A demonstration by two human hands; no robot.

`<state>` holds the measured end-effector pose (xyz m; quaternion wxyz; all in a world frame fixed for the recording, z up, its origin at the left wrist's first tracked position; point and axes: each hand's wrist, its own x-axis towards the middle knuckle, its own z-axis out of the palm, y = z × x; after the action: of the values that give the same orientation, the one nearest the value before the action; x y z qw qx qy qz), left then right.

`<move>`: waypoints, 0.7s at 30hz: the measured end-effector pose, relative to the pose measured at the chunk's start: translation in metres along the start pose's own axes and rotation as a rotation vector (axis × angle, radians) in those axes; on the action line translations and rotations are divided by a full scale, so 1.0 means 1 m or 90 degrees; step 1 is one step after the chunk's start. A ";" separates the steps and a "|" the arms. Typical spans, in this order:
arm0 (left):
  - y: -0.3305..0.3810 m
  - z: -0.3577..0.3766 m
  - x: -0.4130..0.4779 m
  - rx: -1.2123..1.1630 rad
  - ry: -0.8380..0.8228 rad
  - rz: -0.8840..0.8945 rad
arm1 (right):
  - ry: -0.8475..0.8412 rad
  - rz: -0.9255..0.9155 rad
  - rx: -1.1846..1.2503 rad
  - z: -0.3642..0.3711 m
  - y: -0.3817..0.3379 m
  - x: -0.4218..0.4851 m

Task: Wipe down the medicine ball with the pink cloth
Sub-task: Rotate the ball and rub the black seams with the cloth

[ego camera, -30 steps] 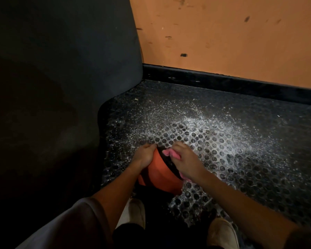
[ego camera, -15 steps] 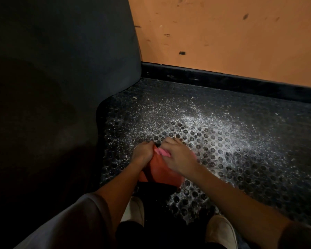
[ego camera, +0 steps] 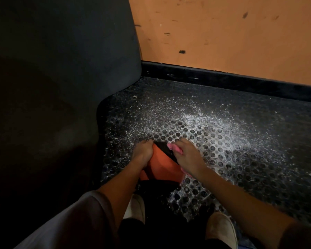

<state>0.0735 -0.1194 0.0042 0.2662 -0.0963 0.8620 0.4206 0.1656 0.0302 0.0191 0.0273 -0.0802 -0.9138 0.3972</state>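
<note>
Head view: we look down on the orange-and-black medicine ball [ego camera: 160,166], which sits on the perforated rubber mat [ego camera: 241,159] just ahead of our shoes [ego camera: 135,207]. Our left hand [ego camera: 144,150] curls over the ball's upper left, gripping it steady. Our right hand [ego camera: 188,155] has its fingers bunched round the pink cloth [ego camera: 172,147] and presses it to the black panel. We judge the wiping to be mid-course. Next, we think, the cloth should sweep the orange face while the left hand turns the ball.
</note>
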 end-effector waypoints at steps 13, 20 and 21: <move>-0.003 0.000 -0.005 -0.038 0.011 -0.019 | 0.012 -0.108 -0.042 0.006 -0.002 -0.020; -0.003 0.001 -0.003 -0.065 0.016 -0.031 | -0.005 -0.129 -0.094 0.003 -0.010 -0.025; -0.003 0.000 -0.004 -0.070 0.017 -0.033 | 0.008 -0.105 -0.089 0.000 -0.002 -0.024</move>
<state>0.0779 -0.1215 0.0036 0.2598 -0.1389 0.8383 0.4587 0.1891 0.0243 0.0210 0.0599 -0.0085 -0.9425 0.3287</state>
